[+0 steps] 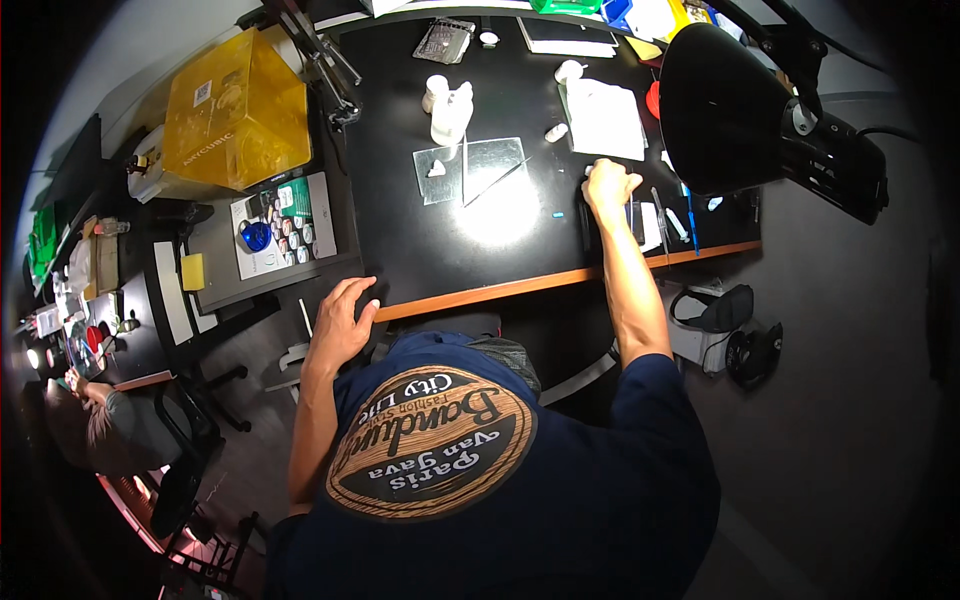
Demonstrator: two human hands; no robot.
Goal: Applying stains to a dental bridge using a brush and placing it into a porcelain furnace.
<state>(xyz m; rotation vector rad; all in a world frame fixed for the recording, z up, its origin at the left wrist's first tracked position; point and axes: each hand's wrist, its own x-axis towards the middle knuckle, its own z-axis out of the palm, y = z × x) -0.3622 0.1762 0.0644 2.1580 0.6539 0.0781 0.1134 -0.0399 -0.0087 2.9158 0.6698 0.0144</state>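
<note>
My right hand [608,187] is closed over the right part of a black desk [400,250], beside a stack of white paper [608,125]. Whatever its fingers hold is hidden. At the desk's near left corner rests my left hand [345,318], its fingers loosely apart with nothing in them. Between the hands and the far side lies a clear glass plate [430,190] carrying a small white piece [436,169] and two thin tools. White lumpy objects [452,115] stand just behind it. A small white cylinder [556,132] lies near the paper, and a tiny blue piece [558,214] lies nearer to me.
A black lamp [715,110] overhangs the desk's right side. Slim tools, including a blue one [691,220], lie beyond my right hand. A yellow translucent box [237,110] stands at left. Further left, another person's hands [90,388] are at a separate desk.
</note>
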